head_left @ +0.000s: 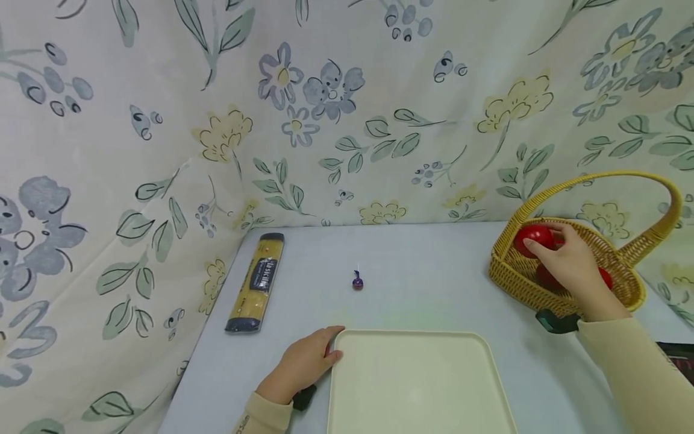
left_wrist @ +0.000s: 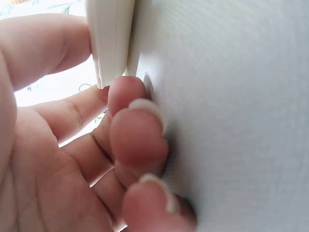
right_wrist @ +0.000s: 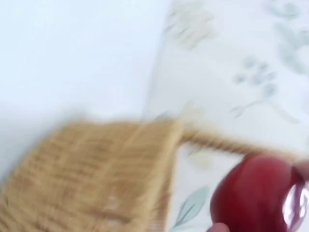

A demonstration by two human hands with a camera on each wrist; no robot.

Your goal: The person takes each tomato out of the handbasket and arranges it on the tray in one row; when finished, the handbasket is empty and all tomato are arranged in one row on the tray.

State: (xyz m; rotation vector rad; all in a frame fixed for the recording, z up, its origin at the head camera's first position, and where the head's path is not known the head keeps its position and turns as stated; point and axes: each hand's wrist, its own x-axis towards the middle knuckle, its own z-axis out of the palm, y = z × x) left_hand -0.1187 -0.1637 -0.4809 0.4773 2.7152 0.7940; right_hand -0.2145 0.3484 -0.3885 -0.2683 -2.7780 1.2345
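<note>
In the head view, my right hand (head_left: 566, 256) holds a shiny red apple (head_left: 534, 240) just inside the yellow wicker basket (head_left: 520, 286). The right wrist view shows this apple (right_wrist: 256, 195) close up, with fingertips at its side. More red fruit (head_left: 547, 277) lies in the basket, partly hidden by the hand. My left hand (head_left: 303, 361) grips the upper left corner of a cream tray (head_left: 417, 380). Up close, the thumb touches the tray's rim (left_wrist: 110, 43), and the curled fingertips (left_wrist: 137, 137) sit at its underside, against the white table.
A pack of spaghetti (head_left: 257, 283) lies at the table's left side. A small purple-wrapped lollipop (head_left: 358, 281) lies beyond the tray. The basket's tall handle (head_left: 623, 175) arches over it. A dark item (head_left: 678, 355) shows at the right edge. Floral cloth (head_left: 379, 150) hangs behind the table.
</note>
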